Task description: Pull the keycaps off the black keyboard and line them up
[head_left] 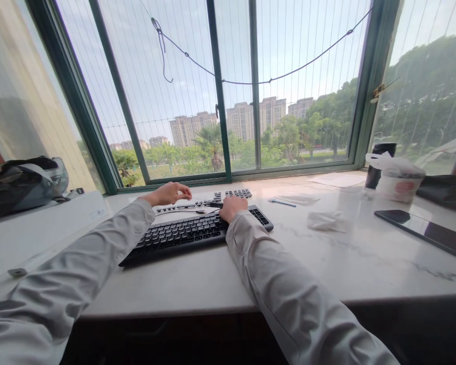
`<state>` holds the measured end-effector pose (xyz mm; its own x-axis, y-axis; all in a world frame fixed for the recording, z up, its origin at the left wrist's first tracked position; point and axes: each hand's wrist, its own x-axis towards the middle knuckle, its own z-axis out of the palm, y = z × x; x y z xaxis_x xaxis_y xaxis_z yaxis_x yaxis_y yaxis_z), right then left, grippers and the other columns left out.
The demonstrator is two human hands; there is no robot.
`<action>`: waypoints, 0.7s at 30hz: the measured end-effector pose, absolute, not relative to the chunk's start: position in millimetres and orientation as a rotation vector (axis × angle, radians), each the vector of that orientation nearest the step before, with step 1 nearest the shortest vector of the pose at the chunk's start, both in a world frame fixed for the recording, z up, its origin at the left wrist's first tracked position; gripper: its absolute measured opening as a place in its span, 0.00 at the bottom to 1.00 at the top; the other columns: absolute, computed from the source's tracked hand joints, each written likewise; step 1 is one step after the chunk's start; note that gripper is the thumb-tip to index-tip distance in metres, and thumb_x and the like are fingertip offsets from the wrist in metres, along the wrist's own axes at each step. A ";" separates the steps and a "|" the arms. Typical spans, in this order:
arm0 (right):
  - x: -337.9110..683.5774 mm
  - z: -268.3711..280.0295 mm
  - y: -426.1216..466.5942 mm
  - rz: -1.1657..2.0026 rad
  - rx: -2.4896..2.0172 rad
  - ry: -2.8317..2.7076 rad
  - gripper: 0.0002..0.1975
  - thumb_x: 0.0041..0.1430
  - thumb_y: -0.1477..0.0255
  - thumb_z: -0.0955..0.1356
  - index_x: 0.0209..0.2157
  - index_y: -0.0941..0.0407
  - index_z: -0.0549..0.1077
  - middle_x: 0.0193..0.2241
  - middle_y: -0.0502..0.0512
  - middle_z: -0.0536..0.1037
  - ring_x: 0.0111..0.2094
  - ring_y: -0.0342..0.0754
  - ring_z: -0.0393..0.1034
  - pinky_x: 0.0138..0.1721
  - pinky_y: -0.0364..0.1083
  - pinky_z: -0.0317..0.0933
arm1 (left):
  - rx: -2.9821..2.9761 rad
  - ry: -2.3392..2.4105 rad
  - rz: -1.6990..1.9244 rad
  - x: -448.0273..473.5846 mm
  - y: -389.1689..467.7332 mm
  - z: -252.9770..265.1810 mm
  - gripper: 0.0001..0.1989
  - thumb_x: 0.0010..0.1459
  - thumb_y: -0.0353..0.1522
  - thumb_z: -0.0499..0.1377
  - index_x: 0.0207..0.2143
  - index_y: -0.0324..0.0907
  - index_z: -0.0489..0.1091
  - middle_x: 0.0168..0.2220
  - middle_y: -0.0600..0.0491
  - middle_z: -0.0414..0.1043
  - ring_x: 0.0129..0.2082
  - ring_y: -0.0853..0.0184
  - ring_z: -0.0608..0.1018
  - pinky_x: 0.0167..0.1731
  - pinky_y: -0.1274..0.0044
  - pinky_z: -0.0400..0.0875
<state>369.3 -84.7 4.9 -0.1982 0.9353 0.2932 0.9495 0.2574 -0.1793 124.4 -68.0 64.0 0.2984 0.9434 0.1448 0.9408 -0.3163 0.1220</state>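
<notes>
A black keyboard [182, 231] lies at a slant on the pale marble-look tabletop, and some of its key spots look bare. Behind it several loose black keycaps [233, 193] are laid out in rows. My left hand [170, 194] hovers above the keyboard's back edge, fingers loosely curved and apart, with nothing visible in it. Over the keyboard's right part, my right hand [233, 207] is closed on a slim dark tool [215, 205] that points left; its kind is unclear. A thin cable [175, 210] with a dark plug [200, 211] runs behind the keyboard.
To the right are a blue stick-like item [283, 203], a crumpled clear wrapper [329, 221], a phone or tablet [425, 232], a bagged tub [400, 183] and a dark cup [374, 170]. A helmet [30, 182] rests on a white box [61, 223] at left. Windows [235, 126] stand behind.
</notes>
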 end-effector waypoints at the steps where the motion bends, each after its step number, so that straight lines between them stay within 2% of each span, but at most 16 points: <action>1: 369.3 4.8 -84.6 -0.063 -1.724 -2.195 0.17 0.53 0.68 0.66 0.45 0.57 0.75 0.45 0.64 0.77 0.46 0.57 0.71 0.45 0.53 0.62 | 2.482 1.751 0.299 123.5 -80.2 64.9 0.24 0.52 0.53 0.55 0.38 0.46 0.76 0.37 0.55 0.78 0.19 0.74 0.69 0.26 0.79 0.65; 3: 369.3 4.4 -84.1 -0.077 -1.721 -2.198 0.17 0.53 0.68 0.66 0.44 0.57 0.75 0.45 0.64 0.77 0.46 0.57 0.71 0.44 0.53 0.62 | 2.409 1.640 0.327 119.4 -102.5 63.7 0.26 0.49 0.55 0.57 0.37 0.44 0.76 0.37 0.53 0.78 0.18 0.74 0.67 0.21 0.80 0.62; 6: 369.0 3.3 -83.1 -0.107 -1.728 -2.200 0.16 0.54 0.68 0.66 0.44 0.57 0.75 0.44 0.64 0.77 0.45 0.57 0.71 0.44 0.53 0.62 | 2.333 1.554 0.390 108.5 -127.3 55.7 0.28 0.45 0.56 0.60 0.37 0.43 0.76 0.35 0.51 0.77 0.19 0.73 0.67 0.18 0.80 0.59; 12: 365.5 3.1 -85.2 -0.198 -1.714 -2.193 0.14 0.54 0.67 0.66 0.41 0.56 0.76 0.40 0.64 0.78 0.42 0.55 0.72 0.41 0.50 0.61 | 2.369 1.421 0.530 94.3 -146.9 34.8 0.25 0.47 0.53 0.61 0.32 0.41 0.77 0.26 0.52 0.74 0.22 0.73 0.67 0.22 0.80 0.59; 15: 358.2 5.1 -91.7 -0.246 -1.649 -2.196 0.12 0.55 0.66 0.65 0.36 0.56 0.77 0.35 0.63 0.79 0.38 0.54 0.73 0.40 0.49 0.60 | 2.427 1.326 0.483 96.4 -150.0 27.2 0.21 0.47 0.50 0.64 0.31 0.41 0.78 0.26 0.53 0.75 0.21 0.74 0.64 0.21 0.80 0.56; 18: 348.6 7.7 -102.1 -0.211 -1.555 -2.161 0.14 0.58 0.66 0.63 0.35 0.56 0.78 0.34 0.63 0.79 0.36 0.53 0.72 0.38 0.48 0.58 | 2.472 1.185 0.489 98.9 -150.6 20.5 0.18 0.48 0.47 0.65 0.32 0.42 0.79 0.30 0.52 0.77 0.25 0.72 0.69 0.25 0.79 0.59; 21: 339.9 8.9 -112.0 -0.061 -1.441 -2.123 0.16 0.60 0.64 0.61 0.32 0.54 0.78 0.32 0.59 0.79 0.35 0.51 0.72 0.36 0.46 0.57 | 2.506 1.087 0.521 99.8 -149.6 14.4 0.18 0.49 0.46 0.65 0.33 0.42 0.80 0.28 0.50 0.77 0.28 0.70 0.71 0.27 0.79 0.60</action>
